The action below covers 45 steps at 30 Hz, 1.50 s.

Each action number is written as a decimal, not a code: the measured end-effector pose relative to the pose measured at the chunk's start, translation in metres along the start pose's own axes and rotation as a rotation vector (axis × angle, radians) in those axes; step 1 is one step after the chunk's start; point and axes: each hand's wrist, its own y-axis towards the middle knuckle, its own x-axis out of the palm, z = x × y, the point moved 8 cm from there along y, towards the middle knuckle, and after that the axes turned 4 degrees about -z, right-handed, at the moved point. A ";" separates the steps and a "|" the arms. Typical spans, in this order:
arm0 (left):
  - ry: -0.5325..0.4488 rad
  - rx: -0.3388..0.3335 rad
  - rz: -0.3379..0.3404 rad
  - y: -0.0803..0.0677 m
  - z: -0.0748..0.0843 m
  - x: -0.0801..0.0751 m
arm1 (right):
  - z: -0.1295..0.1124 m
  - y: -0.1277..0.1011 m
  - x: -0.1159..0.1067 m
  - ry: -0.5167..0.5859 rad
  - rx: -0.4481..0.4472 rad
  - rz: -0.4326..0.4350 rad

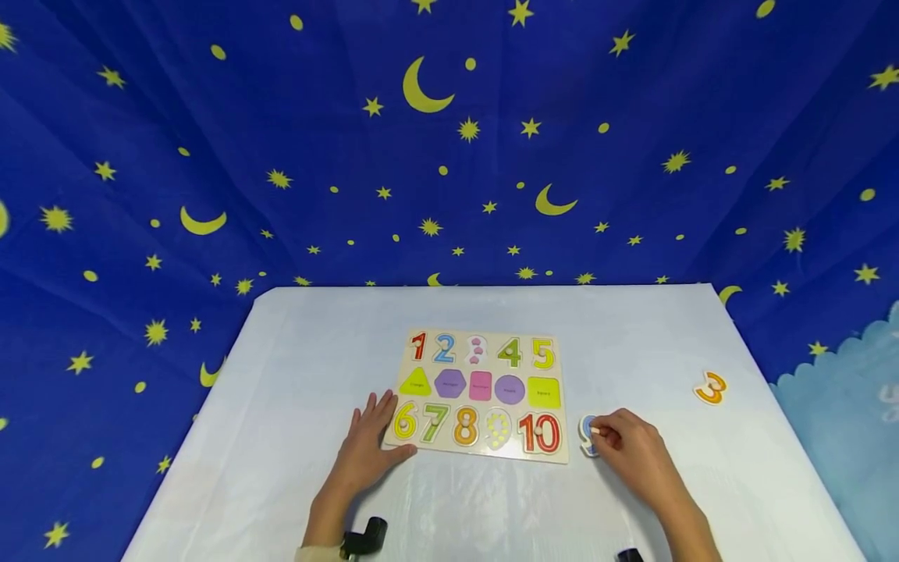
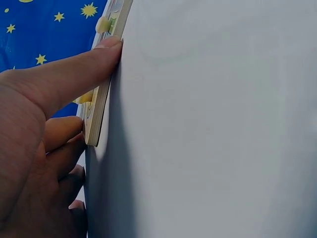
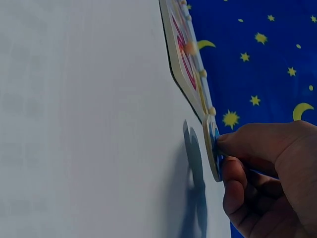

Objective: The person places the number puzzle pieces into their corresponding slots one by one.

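Observation:
In my right hand (image 1: 641,455) the thumb and fingertips pinch the blue number 9 puzzle piece (image 1: 586,445) by its knob. The right wrist view has this piece (image 3: 212,148) raised off the table, its shadow apart below. It is just right of the wooden number puzzle board (image 1: 460,446), near the red 10 (image 1: 549,432). My left hand (image 1: 367,442) rests at the board's lower left corner, thumb along the front edge and fingers spread by the left side. On the board, the 3 slot (image 1: 477,350) and the 9 slot (image 1: 498,429) show bare printed recesses.
An orange number 3 piece (image 1: 711,388) lies on the white table (image 1: 632,328) to the right. Other knobbed numbers sit in the board, with coloured shapes printed across its middle row. A blue cloth (image 1: 492,156) with stars and moons hangs behind the table.

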 end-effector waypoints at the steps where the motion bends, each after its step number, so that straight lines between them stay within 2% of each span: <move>1: 0.003 0.001 -0.001 0.000 0.000 0.000 | -0.001 0.001 0.001 -0.001 0.000 -0.003; 8: -0.014 -0.016 0.000 -0.003 -0.004 -0.001 | -0.012 0.007 0.013 0.008 -0.002 -0.044; 17: -0.019 0.005 -0.001 -0.003 -0.004 -0.002 | -0.028 0.011 0.023 0.042 -0.052 -0.021; 25: -0.005 0.021 -0.015 -0.001 0.000 0.003 | -0.030 0.014 0.031 0.031 -0.026 -0.048; 33: -0.002 0.013 0.016 -0.002 -0.001 -0.004 | -0.043 0.020 0.037 0.044 -0.044 -0.070; 45: 0.005 -0.023 -0.033 0.003 0.000 0.002 | -0.062 0.025 0.042 0.065 -0.122 -0.078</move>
